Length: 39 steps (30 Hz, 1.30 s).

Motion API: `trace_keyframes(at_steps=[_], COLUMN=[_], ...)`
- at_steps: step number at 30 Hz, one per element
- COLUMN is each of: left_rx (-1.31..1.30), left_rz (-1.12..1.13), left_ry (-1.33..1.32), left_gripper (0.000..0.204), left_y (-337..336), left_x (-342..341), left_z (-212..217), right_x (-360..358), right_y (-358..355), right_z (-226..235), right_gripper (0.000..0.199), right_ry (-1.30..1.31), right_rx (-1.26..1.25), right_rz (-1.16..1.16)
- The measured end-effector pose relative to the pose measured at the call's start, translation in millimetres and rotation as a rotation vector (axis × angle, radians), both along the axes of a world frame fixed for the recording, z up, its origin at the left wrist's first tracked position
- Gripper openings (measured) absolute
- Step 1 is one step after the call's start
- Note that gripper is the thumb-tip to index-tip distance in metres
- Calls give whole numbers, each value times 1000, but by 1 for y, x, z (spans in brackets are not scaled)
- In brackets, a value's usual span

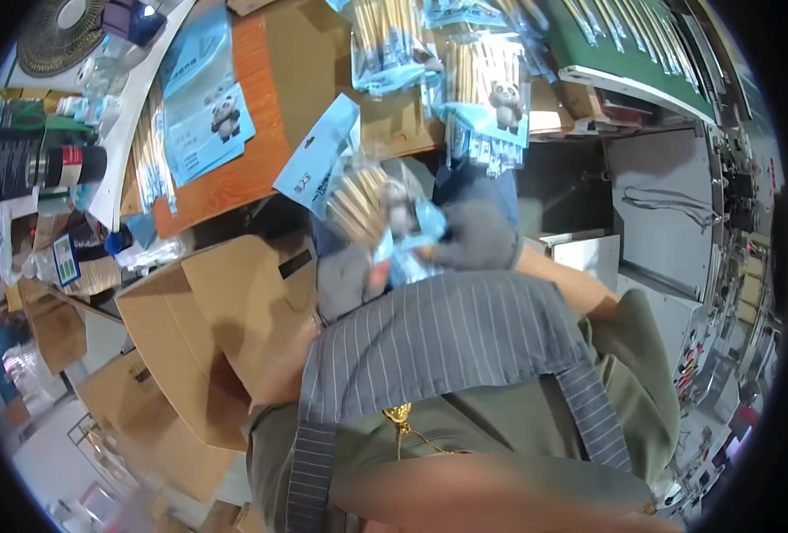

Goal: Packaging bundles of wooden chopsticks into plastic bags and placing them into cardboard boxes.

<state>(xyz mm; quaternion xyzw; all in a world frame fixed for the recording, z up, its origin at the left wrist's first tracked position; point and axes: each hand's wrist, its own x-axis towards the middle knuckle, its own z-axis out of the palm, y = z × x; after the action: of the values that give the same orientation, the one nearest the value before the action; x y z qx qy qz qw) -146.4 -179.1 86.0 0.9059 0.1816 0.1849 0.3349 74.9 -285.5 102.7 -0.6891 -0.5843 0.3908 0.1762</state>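
A clear and blue bag of wooden chopsticks (358, 206), with a panda picture on its front, is held tilted over my lap. Its pale blue top flap (323, 158) sticks out toward the upper left. My left hand (351, 280), in a grey glove, grips the bag's lower left side. My right hand (478, 236), gloved alike and smeared by motion, is closed on the lower right side, where blue film bunches up. The fingertips are partly hidden by the bag. Just beyond, another chopstick bag (485, 98) stands at the table edge.
Flat blue bags (203, 124) lie on the orange-brown tabletop (238, 173), beside loose wrapped chopsticks (149, 155). More filled bags (385, 44) lie at the far middle. A green board (629, 53) holds wrapped chopsticks. An open cardboard box (225, 311) stands at my left, a grey cabinet (660, 213) at right.
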Motion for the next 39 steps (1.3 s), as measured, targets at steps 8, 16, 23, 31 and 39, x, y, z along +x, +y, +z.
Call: trace_keyframes(at_steps=[8,16,23,31,39], left_rx=[-179,643,949,572,514], left_rz=[197,489,250,85,47], left_ry=[-178,30,636,47,111], left_gripper=[22,31,28,55,26], left_y=[140,272,250,145,236], left_x=[39,30,14,178,207], left_z=[171,228,85,-57,107], right_x=[-1,15,67,97,125], right_y=[129,243,188,172,219], right_z=[171,212,93,-37,90], right_gripper=[28,23,50,34,20], right_ry=[-301,-652,-278,-484,-741], right_rx=[784,822,292,440,390], right_rz=[-126,-157,58,-413,-317])
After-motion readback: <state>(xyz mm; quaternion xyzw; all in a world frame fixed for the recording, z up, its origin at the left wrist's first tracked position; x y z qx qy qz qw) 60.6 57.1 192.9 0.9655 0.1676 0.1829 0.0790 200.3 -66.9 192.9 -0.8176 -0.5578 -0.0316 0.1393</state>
